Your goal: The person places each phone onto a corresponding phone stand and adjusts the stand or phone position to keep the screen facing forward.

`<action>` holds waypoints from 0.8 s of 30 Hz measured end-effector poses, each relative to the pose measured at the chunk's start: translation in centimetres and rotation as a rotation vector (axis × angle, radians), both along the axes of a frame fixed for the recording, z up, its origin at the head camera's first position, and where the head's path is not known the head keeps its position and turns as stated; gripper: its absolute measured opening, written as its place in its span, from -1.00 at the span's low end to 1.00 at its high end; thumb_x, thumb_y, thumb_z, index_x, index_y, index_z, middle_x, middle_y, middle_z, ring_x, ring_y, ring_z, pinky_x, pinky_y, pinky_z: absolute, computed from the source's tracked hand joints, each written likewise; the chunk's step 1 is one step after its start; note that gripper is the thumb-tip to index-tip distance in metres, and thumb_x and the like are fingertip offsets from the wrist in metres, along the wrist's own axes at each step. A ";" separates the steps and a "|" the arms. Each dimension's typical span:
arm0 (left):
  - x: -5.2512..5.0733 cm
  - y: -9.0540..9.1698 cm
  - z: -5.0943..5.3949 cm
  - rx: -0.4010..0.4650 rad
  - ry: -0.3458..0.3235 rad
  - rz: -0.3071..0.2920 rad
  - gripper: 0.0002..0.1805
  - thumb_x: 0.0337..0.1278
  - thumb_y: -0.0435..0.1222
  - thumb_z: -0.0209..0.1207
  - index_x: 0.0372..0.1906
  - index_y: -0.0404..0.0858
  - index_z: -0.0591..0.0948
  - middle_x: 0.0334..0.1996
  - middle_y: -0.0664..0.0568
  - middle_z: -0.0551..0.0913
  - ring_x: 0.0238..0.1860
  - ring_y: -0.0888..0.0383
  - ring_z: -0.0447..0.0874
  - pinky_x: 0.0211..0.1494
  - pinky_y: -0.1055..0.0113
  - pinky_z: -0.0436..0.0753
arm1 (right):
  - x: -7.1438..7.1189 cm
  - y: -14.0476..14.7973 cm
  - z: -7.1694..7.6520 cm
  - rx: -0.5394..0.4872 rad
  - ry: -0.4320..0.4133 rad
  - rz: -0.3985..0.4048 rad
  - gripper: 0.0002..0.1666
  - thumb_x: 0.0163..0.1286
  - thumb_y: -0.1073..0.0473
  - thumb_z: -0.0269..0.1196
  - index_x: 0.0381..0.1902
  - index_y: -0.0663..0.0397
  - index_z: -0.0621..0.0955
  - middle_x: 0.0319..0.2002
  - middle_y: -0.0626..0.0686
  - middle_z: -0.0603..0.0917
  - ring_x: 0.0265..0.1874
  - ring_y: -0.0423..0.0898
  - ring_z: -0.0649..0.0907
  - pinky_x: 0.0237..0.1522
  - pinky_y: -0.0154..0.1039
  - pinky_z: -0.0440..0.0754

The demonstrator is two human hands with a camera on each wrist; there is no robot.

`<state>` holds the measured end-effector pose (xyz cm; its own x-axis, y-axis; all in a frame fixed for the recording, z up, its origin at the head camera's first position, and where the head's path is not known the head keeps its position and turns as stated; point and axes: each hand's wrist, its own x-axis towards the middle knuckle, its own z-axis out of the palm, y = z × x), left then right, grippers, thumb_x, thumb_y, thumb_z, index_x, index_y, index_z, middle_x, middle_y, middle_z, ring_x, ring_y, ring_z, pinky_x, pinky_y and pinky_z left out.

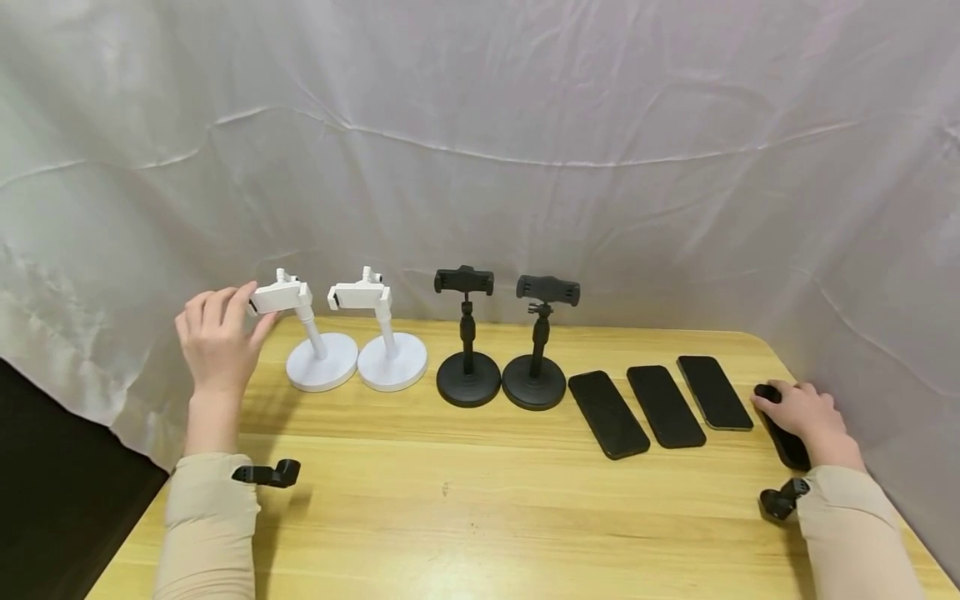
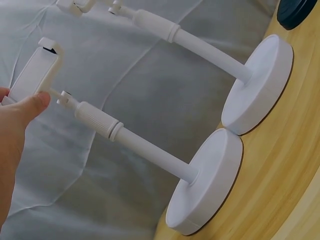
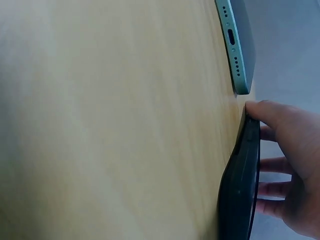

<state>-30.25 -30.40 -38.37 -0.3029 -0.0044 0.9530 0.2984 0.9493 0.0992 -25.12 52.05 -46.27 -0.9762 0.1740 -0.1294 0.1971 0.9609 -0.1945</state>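
Observation:
At the far left, my left hand (image 1: 219,337) grips the phone clamp of the outer white phone stand (image 1: 318,367), whose round base rests on the table. In the left wrist view the thumb (image 2: 39,101) presses against the clamp's lower edge. A second white phone stand (image 1: 392,367) stands beside it, the bases touching or nearly so. Over on the right side, my right hand (image 1: 810,414) holds a black phone (image 1: 791,446) lying at the table's right edge. In the right wrist view, thumb and fingers are around this phone (image 3: 240,185); the palm side is partly hidden.
Two black phone stands (image 1: 468,379) (image 1: 534,383) stand mid-table near the back. Three dark phones (image 1: 609,415) (image 1: 666,407) (image 1: 715,392) lie flat between them and the right hand. A pale curtain (image 1: 480,167) hangs behind the wooden table (image 1: 465,500).

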 end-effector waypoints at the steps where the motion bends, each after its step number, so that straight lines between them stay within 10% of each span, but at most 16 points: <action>1: 0.0 0.0 0.0 0.006 -0.009 -0.001 -0.46 -0.16 -0.17 0.44 0.05 -0.20 0.65 -0.12 -0.23 0.65 -0.02 -0.26 0.46 -0.07 -0.16 0.33 | 0.0 0.0 0.0 -0.003 0.000 -0.001 0.06 0.38 -0.47 -0.12 0.40 0.36 0.17 0.19 0.67 0.11 0.01 0.74 0.17 -0.16 0.50 0.31; 24: 0.7 0.6 -0.1 0.093 -0.109 0.016 -0.47 -0.06 -0.22 0.43 0.12 -0.14 0.62 -0.06 -0.26 0.62 0.02 -0.30 0.40 -0.05 -0.19 0.31 | -0.1 -0.3 -0.2 0.039 0.137 0.027 -0.07 0.36 -0.34 0.08 0.29 0.38 0.30 0.14 0.64 0.19 -0.04 0.74 0.21 -0.19 0.49 0.33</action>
